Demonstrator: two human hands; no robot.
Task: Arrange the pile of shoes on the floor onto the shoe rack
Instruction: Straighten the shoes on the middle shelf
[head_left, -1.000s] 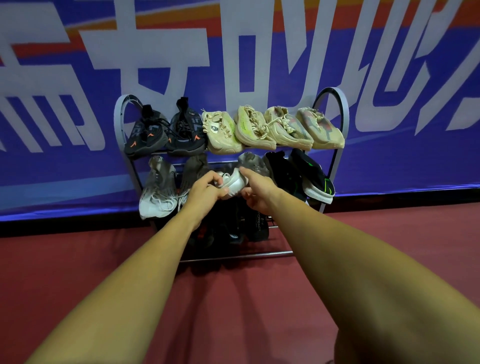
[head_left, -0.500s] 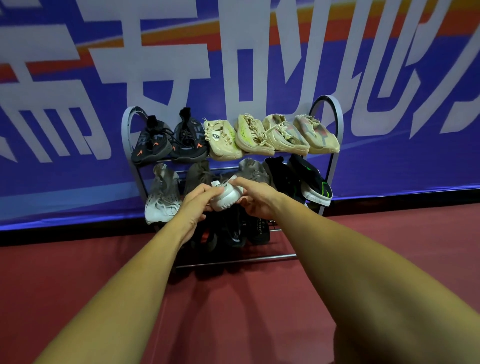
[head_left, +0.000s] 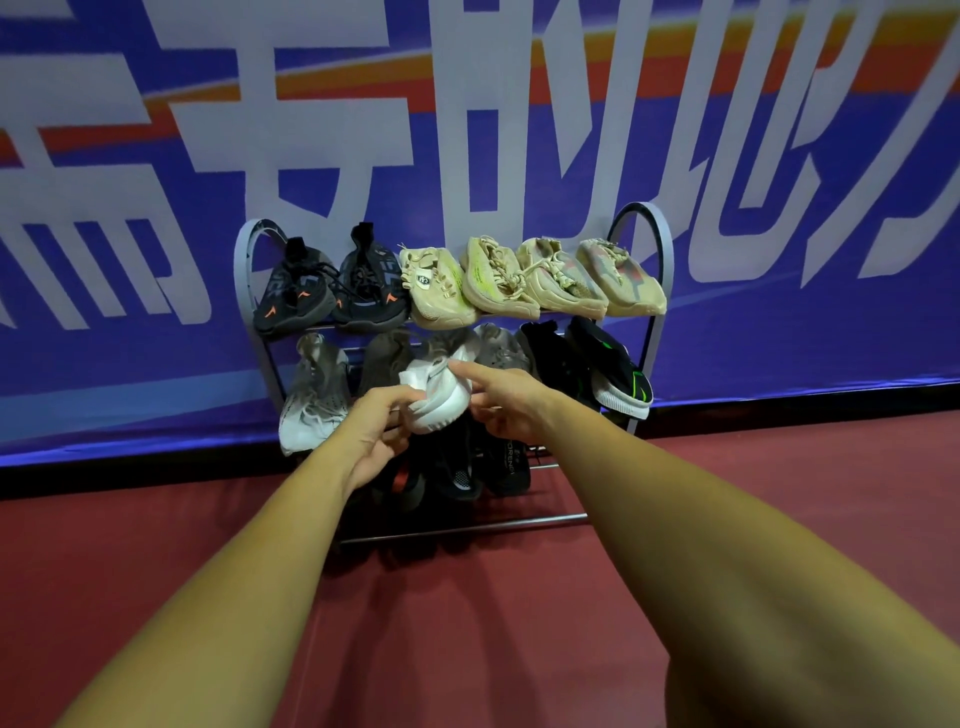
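A grey metal shoe rack (head_left: 658, 270) stands against the blue banner. Its top shelf holds two black shoes (head_left: 332, 291) and several beige shoes (head_left: 540, 280). The middle shelf holds grey shoes (head_left: 311, 400) and black shoes with green marks (head_left: 613, 374). Dark shoes (head_left: 483, 467) sit on the bottom shelf. A white shoe (head_left: 439, 397) sits sole outward in the middle shelf's gap. My left hand (head_left: 371, 436) touches its left side with curled fingers. My right hand (head_left: 498, 395) rests its straight index finger on the shoe's top right.
The red floor (head_left: 727, 493) stretches in front of and to both sides of the rack. The blue banner (head_left: 156, 156) with large white characters covers the wall behind. The rack's bottom front bar (head_left: 467, 527) lies low near the floor.
Both hands have eased their grip on the white shoe, which now sits deeper in the middle shelf. The right fingers have straightened, and the left hand has dropped slightly lower.
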